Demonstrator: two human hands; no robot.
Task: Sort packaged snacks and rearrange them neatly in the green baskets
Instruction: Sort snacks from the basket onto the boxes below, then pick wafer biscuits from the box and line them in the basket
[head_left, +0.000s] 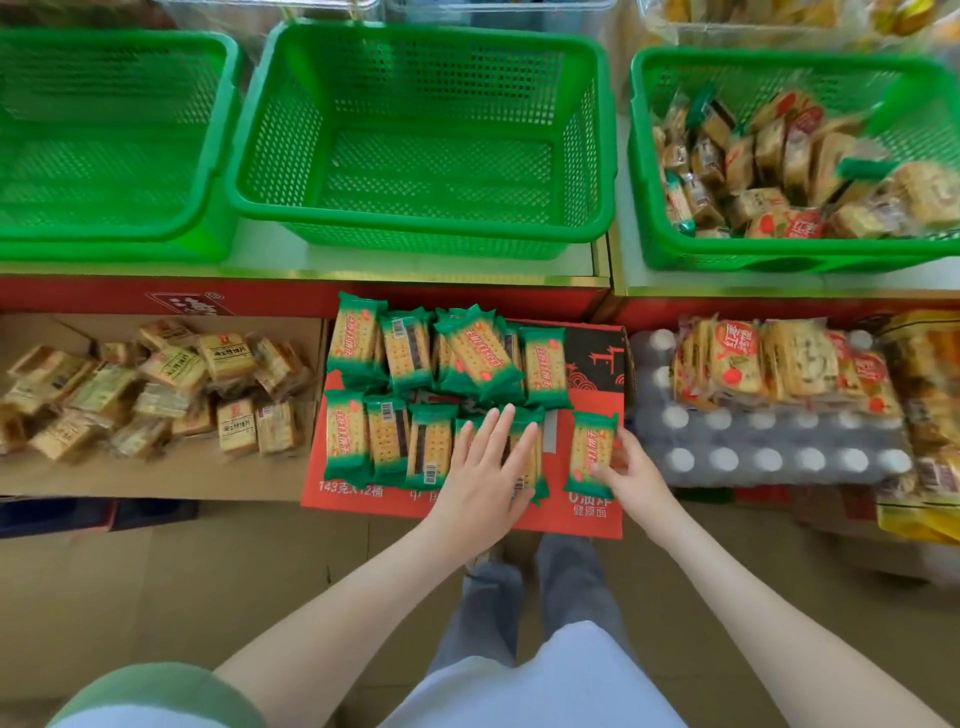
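Gathering step: I am squaring the green packets (415, 405) into rows before they go into a basket. I judge this mid-task, since none of this kind is in the two bare baskets yet.
Green packets, location: two rows on the red carton (467, 512), below the table edge. The far row is overlapped and askew, the near row side by side.
Left hand (485, 467): flat, fingers straight, pressing on the right end of the near row and grasping nothing.
Right hand (631, 475): fingers curled about the lone packet (589, 452), which lies just beside the near row with a strip of carton between.
Middle basket (415, 228): on the table above the carton, nothing in it. This is my likely target.
Left basket (218, 156): likewise bare.
Right basket (644, 171): a mixed heap of packets, blurred. Some look green-ended, but I cannot be sure.
Tan packets (156, 395): loose in the open cardboard box at left.
Red-label packets (753, 364): stacked on the bottle pack (753, 452) at right.
Next move, as I judge: slide the lone packet against the row, close both hands on the bunch and lift it level, so the slick wrappers do not fan out.
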